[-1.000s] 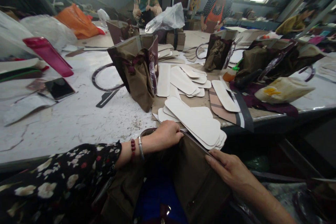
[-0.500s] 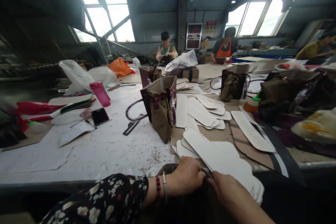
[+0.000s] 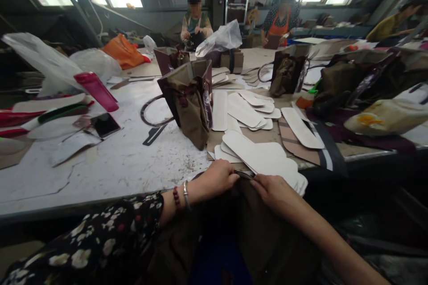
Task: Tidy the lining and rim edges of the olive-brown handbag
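A dark brown bag (image 3: 274, 240) lies in front of me below the table's edge, its mouth toward me and a blue patch showing inside. My left hand (image 3: 219, 179), with bracelets at the wrist, is closed on the bag's far rim. Close beside it on the right, my right hand (image 3: 276, 193) pinches the same rim between thumb and fingers. A short stretch of dark edge shows between the two hands. Just beyond them lies a pile of white rounded panels (image 3: 267, 156). Past my left hand, a brown handbag (image 3: 192, 111) with a round handle stands upright on the table.
The white-topped table (image 3: 110, 160) holds a pink bottle (image 3: 96, 91), a phone (image 3: 105, 124), an orange plastic bag (image 3: 123, 51) and a black hanger-like piece (image 3: 154, 135). More brown handbags (image 3: 289, 71) stand at the right. Several people work behind the table, one in an orange apron (image 3: 279, 24).
My view has tilted down and shifted, so more of the bag's inside shows. Both hands still grip the rim, and a bit more of its edge is visible between them.
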A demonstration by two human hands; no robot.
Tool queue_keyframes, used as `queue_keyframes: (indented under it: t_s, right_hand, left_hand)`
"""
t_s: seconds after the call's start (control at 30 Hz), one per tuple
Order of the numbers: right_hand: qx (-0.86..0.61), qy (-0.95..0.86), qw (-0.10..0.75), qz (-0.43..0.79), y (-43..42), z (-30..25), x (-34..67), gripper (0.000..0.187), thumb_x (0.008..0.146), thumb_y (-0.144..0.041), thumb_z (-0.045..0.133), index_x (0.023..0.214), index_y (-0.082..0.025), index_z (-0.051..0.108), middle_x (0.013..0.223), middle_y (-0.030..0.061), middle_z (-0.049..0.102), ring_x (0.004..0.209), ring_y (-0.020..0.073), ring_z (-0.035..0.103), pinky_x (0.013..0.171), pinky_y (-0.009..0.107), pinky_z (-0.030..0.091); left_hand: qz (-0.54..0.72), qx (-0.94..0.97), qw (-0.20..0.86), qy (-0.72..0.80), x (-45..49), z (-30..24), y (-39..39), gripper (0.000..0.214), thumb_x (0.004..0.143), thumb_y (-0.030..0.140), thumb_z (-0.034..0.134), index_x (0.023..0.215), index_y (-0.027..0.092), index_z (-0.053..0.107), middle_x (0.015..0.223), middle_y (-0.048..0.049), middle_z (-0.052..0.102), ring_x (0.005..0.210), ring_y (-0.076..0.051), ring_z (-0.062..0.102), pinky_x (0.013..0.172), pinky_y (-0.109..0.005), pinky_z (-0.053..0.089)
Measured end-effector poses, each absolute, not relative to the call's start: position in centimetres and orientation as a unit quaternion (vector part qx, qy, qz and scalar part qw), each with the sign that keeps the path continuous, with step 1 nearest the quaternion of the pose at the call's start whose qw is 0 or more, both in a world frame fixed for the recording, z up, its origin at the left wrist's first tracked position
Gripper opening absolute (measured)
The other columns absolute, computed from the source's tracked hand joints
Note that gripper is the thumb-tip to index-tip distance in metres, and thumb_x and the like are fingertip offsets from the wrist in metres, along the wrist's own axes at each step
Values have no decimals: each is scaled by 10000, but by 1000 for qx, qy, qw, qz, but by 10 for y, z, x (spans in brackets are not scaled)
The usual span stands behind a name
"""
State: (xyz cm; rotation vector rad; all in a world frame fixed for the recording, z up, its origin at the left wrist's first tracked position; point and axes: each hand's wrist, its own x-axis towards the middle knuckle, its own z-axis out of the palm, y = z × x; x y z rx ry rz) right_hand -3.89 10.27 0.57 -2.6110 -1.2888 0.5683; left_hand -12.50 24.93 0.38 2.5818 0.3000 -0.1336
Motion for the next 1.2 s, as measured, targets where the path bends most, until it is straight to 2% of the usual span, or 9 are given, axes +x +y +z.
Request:
queue_keyframes:
  t_s: [0.1, 0.37, 0.77, 0.87, 1.03, 1.2]
  right_hand:
    - [-874, -440, 87, 188, 103, 6, -39, 260, 858, -257, 394, 689, -174, 573, 648, 52, 618, 635, 169, 567, 560, 245, 320]
    - [-870, -445, 90, 191, 103, 7, -39, 268, 854, -256, 400, 656, -174, 561, 600, 31, 583, 585, 153, 534, 548, 242, 310]
    - [-870, -456, 73, 174, 101, 1, -35, 265, 857, -259, 392, 673, -174, 562, 621, 37, 600, 600, 155, 545, 557, 237, 318]
    - [-872, -456, 63, 165, 99, -5, -32, 254, 871, -273, 369, 728, -175, 555, 655, 42, 613, 634, 158, 566, 568, 234, 325]
    - [-879, -455, 24, 142, 96, -6, -34, 228, 886, -320, 339, 998, -188, 488, 749, 69, 646, 703, 210, 608, 550, 256, 317]
    - [-883, -451, -11, 130, 103, -3, -36, 261, 893, -372, 310, 970, -206, 496, 760, 85, 649, 716, 248, 612, 552, 283, 326]
  left_hand:
    - [-52, 953, 271, 126, -123, 3, 250, 226, 751, 212, 474, 647, 120, 652, 561, -37, 598, 543, -133, 505, 510, -219, 343]
    - [-41, 955, 258, 142, -118, -2, 249, 262, 747, 244, 480, 644, 88, 663, 577, -84, 614, 513, -141, 483, 491, -237, 328]
    - [-45, 958, 239, 152, -112, -6, 245, 272, 742, 253, 465, 670, 83, 665, 625, -112, 632, 570, -171, 537, 554, -257, 400]
    - [-50, 958, 235, 156, -109, -6, 243, 273, 737, 247, 462, 696, 72, 667, 664, -135, 639, 597, -189, 552, 570, -273, 412]
    - [-52, 958, 230, 161, -107, -7, 239, 283, 740, 245, 440, 717, 71, 662, 699, -146, 642, 636, -208, 569, 584, -283, 424]
    - [-53, 958, 229, 164, -106, -11, 239, 301, 738, 241, 414, 736, 64, 658, 742, -164, 644, 682, -228, 579, 621, -303, 426]
